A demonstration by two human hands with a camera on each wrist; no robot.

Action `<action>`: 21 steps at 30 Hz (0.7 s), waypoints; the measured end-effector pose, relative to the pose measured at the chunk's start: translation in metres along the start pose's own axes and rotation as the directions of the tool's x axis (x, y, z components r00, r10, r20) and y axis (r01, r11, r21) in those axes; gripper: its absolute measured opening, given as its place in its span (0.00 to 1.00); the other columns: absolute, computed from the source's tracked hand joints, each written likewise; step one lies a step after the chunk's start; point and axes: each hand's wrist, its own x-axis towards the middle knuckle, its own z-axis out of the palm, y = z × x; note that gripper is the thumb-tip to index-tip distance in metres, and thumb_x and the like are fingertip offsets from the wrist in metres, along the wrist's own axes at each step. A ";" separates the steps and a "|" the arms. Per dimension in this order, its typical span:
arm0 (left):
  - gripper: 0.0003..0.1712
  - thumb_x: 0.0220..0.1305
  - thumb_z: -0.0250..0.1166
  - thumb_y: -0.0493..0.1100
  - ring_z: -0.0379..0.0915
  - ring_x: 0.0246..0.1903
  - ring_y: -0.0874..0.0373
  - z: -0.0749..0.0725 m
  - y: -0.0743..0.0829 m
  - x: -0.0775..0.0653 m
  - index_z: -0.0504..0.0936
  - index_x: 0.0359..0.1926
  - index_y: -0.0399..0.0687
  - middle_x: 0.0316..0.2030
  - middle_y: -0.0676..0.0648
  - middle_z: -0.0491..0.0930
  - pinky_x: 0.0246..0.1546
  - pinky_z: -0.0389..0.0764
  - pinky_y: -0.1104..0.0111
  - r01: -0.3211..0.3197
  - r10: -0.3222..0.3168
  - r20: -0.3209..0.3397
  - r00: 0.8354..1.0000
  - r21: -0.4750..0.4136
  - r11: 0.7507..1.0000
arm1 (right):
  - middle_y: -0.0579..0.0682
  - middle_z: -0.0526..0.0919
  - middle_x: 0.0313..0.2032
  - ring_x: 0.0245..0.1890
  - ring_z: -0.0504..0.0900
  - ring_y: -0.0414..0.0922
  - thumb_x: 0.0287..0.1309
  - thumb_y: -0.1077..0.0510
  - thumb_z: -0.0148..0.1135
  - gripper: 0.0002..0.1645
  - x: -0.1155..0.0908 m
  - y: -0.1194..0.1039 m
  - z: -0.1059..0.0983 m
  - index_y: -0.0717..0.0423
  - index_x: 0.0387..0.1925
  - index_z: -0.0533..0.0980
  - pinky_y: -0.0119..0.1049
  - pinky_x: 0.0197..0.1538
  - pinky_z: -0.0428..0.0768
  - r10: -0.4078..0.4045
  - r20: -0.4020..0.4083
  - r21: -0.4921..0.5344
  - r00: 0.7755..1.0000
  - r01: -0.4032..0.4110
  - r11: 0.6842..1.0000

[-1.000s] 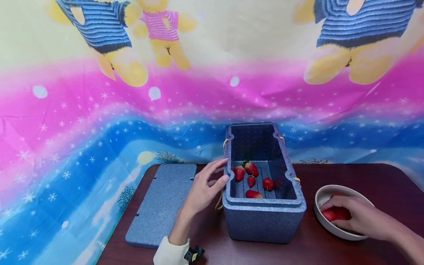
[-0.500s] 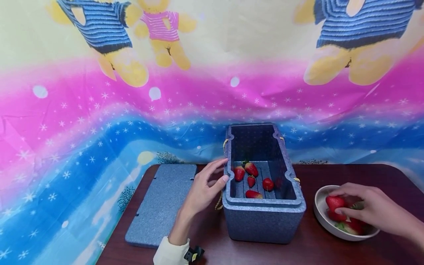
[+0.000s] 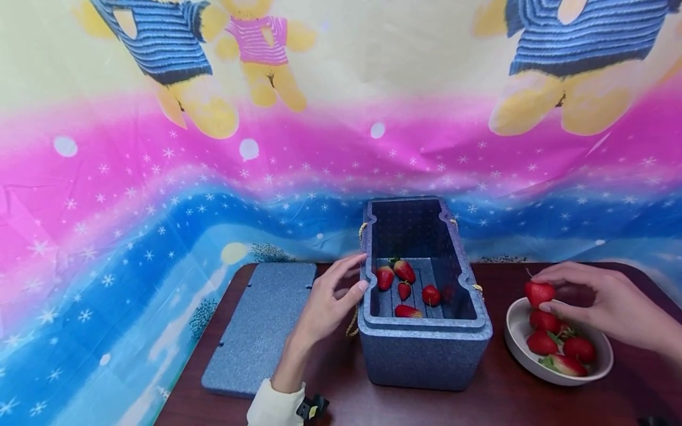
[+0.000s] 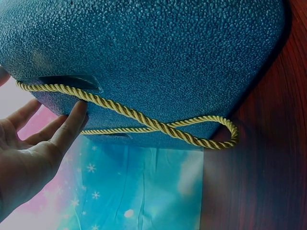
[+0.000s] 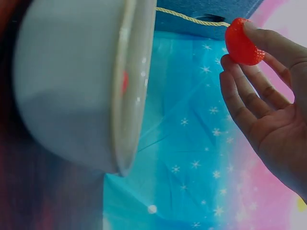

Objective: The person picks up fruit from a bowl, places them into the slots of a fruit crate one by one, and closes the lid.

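Observation:
My right hand point(image 3: 597, 302) pinches a red strawberry point(image 3: 539, 293) between thumb and fingers, just above the far-left rim of a white bowl point(image 3: 519, 352). The same strawberry point(image 5: 242, 43) shows clear of the bowl in the right wrist view. Several strawberries point(image 3: 579, 349) with green leaves lie in the bowl. My left hand point(image 3: 330, 302) touches the left wall of an uncovered grey-blue foam box point(image 3: 426, 361); in the left wrist view its fingers rest on the side near a gold rope handle point(image 4: 129, 112). Several strawberries point(image 3: 404, 272) lie on the box floor.
A flat foam lid point(image 3: 261, 331) lies on the dark wooden table point(image 3: 410, 408), left of the box. Behind the table hangs a patterned cloth point(image 3: 319, 148) with printed bears and snowflakes. The bowl stands to the right of the box.
My right hand has come up out of the bowl with one strawberry, uncovering the others there. My left hand has stayed against the box.

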 end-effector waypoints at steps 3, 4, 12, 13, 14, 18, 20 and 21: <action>0.29 0.79 0.64 0.50 0.77 0.71 0.52 0.000 0.001 0.000 0.74 0.77 0.64 0.75 0.54 0.72 0.63 0.86 0.54 0.000 0.000 0.000 1.000 -0.001 1.000 | 0.31 0.85 0.45 0.39 0.86 0.22 0.39 0.66 0.89 0.40 0.007 -0.001 -0.004 0.43 0.57 0.84 0.13 0.39 0.81 0.024 0.011 -0.004 1.000 -0.024 1.000; 0.29 0.79 0.64 0.50 0.77 0.71 0.52 0.000 0.001 0.000 0.74 0.77 0.64 0.75 0.54 0.72 0.63 0.86 0.53 0.000 0.000 0.000 1.000 -0.002 1.000 | 0.31 0.84 0.45 0.39 0.86 0.22 0.40 0.65 0.89 0.39 0.010 -0.001 -0.005 0.43 0.57 0.84 0.13 0.38 0.81 0.035 0.016 -0.009 0.999 -0.035 0.999; 0.29 0.79 0.64 0.50 0.77 0.71 0.53 0.000 -0.001 0.000 0.74 0.77 0.64 0.75 0.53 0.72 0.64 0.86 0.54 0.003 -0.003 0.000 1.000 -0.005 1.000 | 0.35 0.87 0.44 0.38 0.86 0.24 0.41 0.65 0.89 0.36 0.042 -0.015 -0.018 0.40 0.54 0.86 0.13 0.39 0.80 0.000 -0.023 -0.003 1.000 0.000 1.000; 0.29 0.79 0.64 0.50 0.77 0.70 0.53 0.000 -0.001 0.000 0.74 0.77 0.64 0.75 0.53 0.72 0.64 0.86 0.54 0.004 -0.004 0.000 1.000 -0.004 1.000 | 0.35 0.87 0.44 0.38 0.86 0.23 0.40 0.65 0.89 0.37 0.046 -0.017 -0.020 0.39 0.54 0.86 0.12 0.40 0.80 -0.014 -0.032 -0.002 0.999 0.014 1.000; 0.29 0.79 0.64 0.50 0.77 0.70 0.53 0.000 -0.001 0.000 0.74 0.77 0.64 0.75 0.53 0.72 0.63 0.86 0.55 0.005 -0.005 0.000 1.000 -0.004 1.000 | 0.34 0.87 0.44 0.38 0.86 0.23 0.39 0.66 0.90 0.37 0.050 -0.018 -0.021 0.39 0.53 0.86 0.12 0.40 0.80 -0.020 -0.044 0.005 0.999 0.020 1.000; 0.29 0.79 0.64 0.50 0.77 0.70 0.53 0.000 -0.001 0.000 0.73 0.77 0.64 0.75 0.53 0.72 0.63 0.86 0.56 0.006 -0.006 0.001 1.000 -0.002 1.000 | 0.33 0.86 0.46 0.38 0.86 0.23 0.37 0.68 0.90 0.39 0.064 -0.024 -0.024 0.40 0.53 0.87 0.10 0.42 0.79 -0.034 -0.064 0.027 0.997 0.036 0.999; 0.29 0.79 0.64 0.50 0.77 0.71 0.53 0.000 -0.001 0.000 0.73 0.77 0.64 0.75 0.53 0.72 0.63 0.86 0.56 0.007 -0.007 0.002 1.000 -0.002 1.000 | 0.33 0.86 0.46 0.38 0.86 0.23 0.38 0.68 0.89 0.39 0.070 -0.027 -0.024 0.39 0.54 0.87 0.10 0.43 0.78 -0.016 -0.070 0.048 0.997 0.020 0.999; 0.29 0.79 0.64 0.50 0.77 0.71 0.53 0.000 0.000 0.000 0.73 0.77 0.64 0.75 0.53 0.72 0.63 0.86 0.56 0.006 -0.006 0.003 1.000 -0.002 1.000 | 0.32 0.85 0.47 0.39 0.86 0.24 0.38 0.68 0.90 0.39 0.073 -0.029 -0.024 0.39 0.54 0.87 0.10 0.44 0.78 -0.014 -0.072 0.050 0.997 0.017 0.999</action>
